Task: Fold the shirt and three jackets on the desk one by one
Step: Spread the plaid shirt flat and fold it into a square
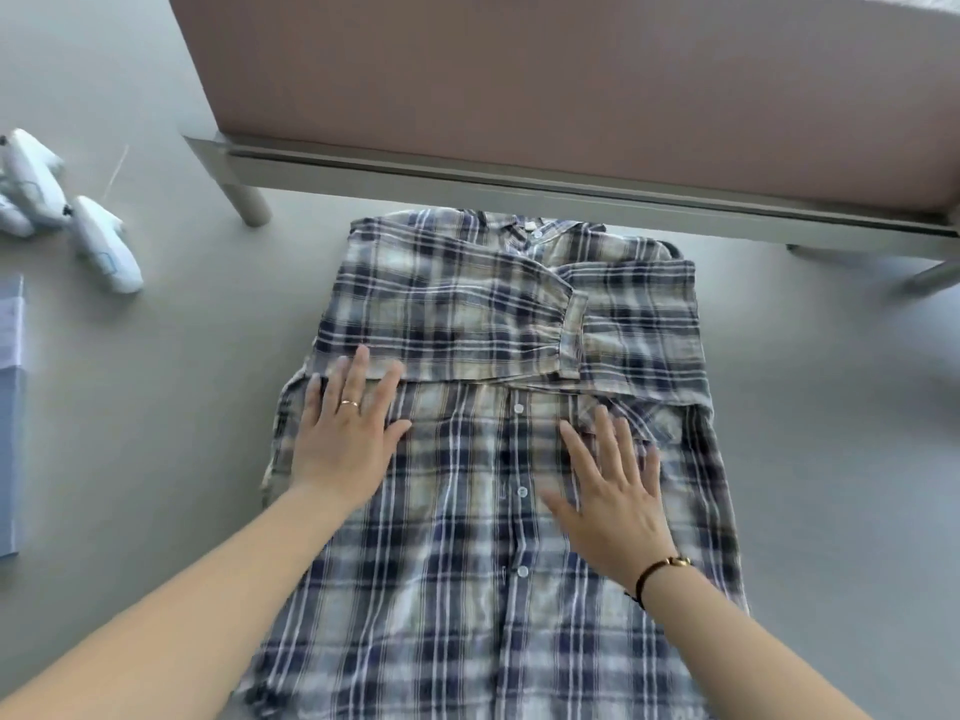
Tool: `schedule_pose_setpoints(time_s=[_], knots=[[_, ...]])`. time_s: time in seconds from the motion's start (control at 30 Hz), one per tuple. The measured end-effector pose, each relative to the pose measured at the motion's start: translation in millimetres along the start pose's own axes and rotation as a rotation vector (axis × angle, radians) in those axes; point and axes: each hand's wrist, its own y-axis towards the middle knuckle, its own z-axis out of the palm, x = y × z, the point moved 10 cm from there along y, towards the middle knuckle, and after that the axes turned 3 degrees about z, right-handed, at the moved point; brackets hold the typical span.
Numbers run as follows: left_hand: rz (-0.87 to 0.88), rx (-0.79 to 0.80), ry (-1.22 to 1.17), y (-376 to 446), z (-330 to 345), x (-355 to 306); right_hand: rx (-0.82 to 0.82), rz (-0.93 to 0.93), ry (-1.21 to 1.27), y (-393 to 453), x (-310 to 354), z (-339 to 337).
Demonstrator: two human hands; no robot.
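A blue, white and beige plaid shirt (467, 589) lies button-side up on the grey desk (156, 407), collar toward the far edge. Both sleeves (457, 304) are folded across the chest, one cuff lying near the middle right. My left hand (345, 439), with a ring, rests flat with spread fingers on the shirt's left side, just below the folded sleeve. My right hand (615, 485), with a wristwatch, lies flat on the shirt right of the button row. No jackets are in view.
A pink partition panel (571, 85) on a metal frame with legs stands along the desk's far side, just behind the collar. Three white handheld devices (104, 241) lie at the far left. A stack of papers (10, 407) sits at the left edge.
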Motion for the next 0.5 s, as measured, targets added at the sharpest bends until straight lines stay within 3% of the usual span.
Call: schedule_pose_setpoints(time_s=[0.1,0.2,0.5], knots=[[0.143,-0.029,-0.073,-45.8,23.1,-34.7,0.031,0.092,0.001,-66.3,-25.6,38.9],[0.201,0.024,0.016,-100.0,63.9,-41.5,0.047,0.183,0.020,-111.9,-44.3,70.4],[0.032,0.024,0.129,-163.6,79.7,46.2,0.004,0.193,0.014,-152.4,-69.1,94.5]])
